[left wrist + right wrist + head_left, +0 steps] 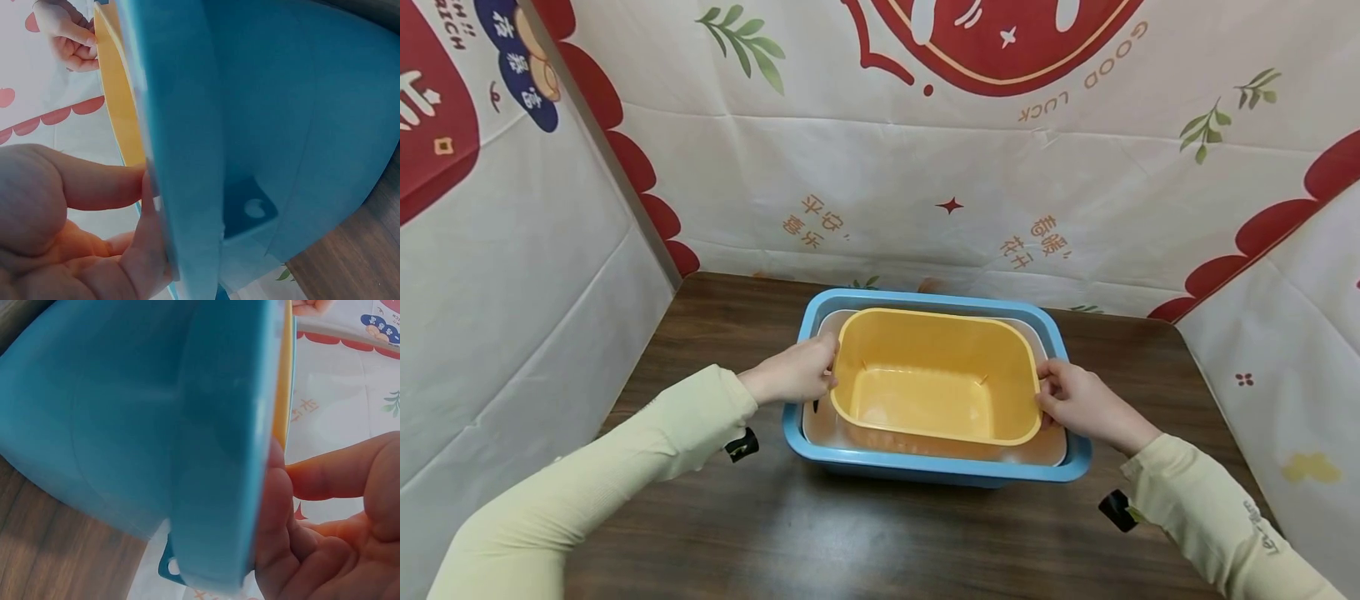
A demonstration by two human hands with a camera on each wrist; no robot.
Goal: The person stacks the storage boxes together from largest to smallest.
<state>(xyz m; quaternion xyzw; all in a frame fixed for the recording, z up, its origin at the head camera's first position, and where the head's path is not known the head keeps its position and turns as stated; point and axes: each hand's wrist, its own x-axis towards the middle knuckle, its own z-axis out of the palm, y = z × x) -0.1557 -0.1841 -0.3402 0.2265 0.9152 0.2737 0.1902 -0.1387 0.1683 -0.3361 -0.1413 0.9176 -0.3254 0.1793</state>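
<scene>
A yellow plastic basin (925,400) sits within a whitish, see-through basin (880,439), and both are inside a larger blue basin (936,467). At the yellow rim's left end, my left hand (797,369) pinches the edge between thumb and fingers. Opposite it, my right hand (1086,403) pinches the right end of the same rim. In the left wrist view, the blue wall (269,125) stands close beside the left thumb and fingers. The blue basin's outer side (125,412) covers much of the right wrist view and hides part of the fingertips there.
The basins stand on a dark wooden table (715,517). Behind it hangs a white printed cloth (880,167), with more cloth along the left side (535,308) and the right side (1285,358).
</scene>
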